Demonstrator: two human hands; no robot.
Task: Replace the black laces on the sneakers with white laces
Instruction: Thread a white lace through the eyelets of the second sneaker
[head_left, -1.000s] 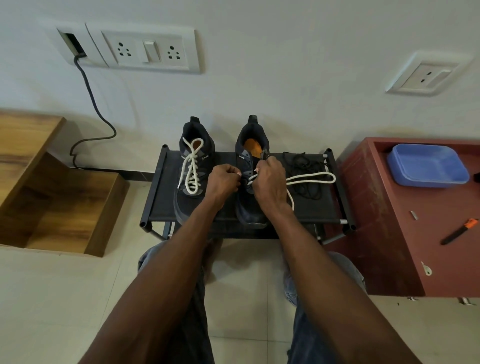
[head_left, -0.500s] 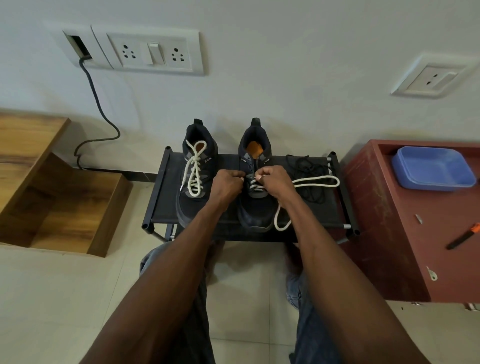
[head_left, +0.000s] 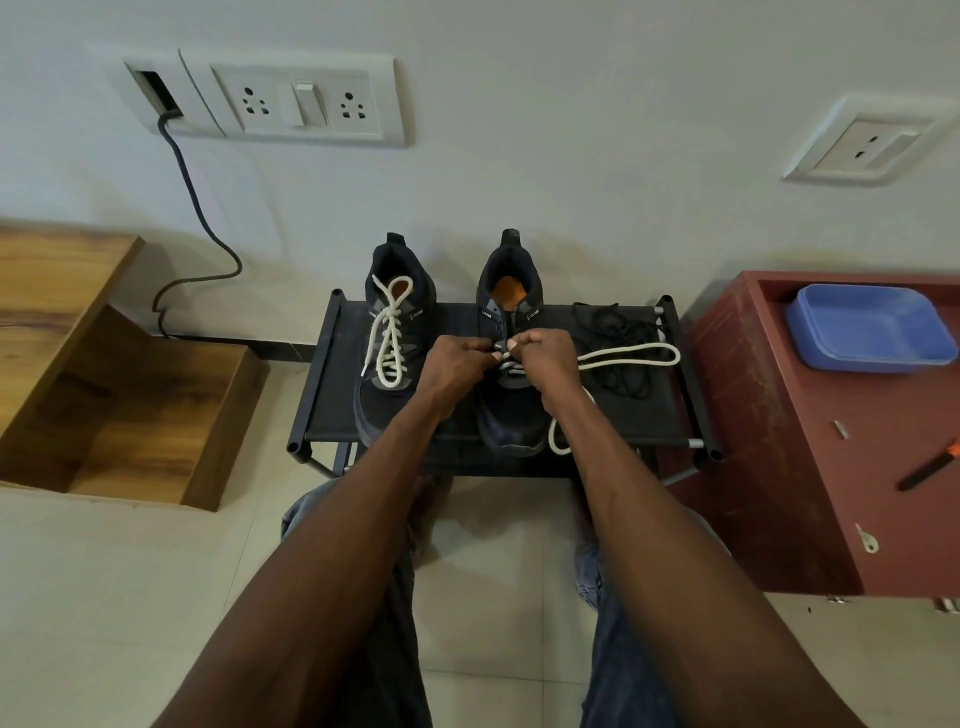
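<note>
Two black sneakers stand side by side on a low black rack (head_left: 623, 415). The left sneaker (head_left: 392, 364) is fully laced in white. The right sneaker (head_left: 511, 410) carries a white lace (head_left: 631, 354) through its lower eyelets only; the loose lace loops out to the right and down past the toe. My left hand (head_left: 457, 366) grips the sneaker's left eyelet flap. My right hand (head_left: 545, 358) pinches the white lace at an eyelet. The removed black laces (head_left: 618, 332) lie tangled on the rack to the right.
A dark red cabinet (head_left: 779, 467) stands at the right with a blue tray (head_left: 867, 327), an orange-handled tool (head_left: 930, 465) and small bits on top. A wooden stepped shelf (head_left: 114, 395) is at the left. A black cable (head_left: 197, 218) hangs from the wall socket.
My right hand has shifted slightly back up the sneaker's tongue while drawing the lace, so a loop of white lace now hangs past the toe.
</note>
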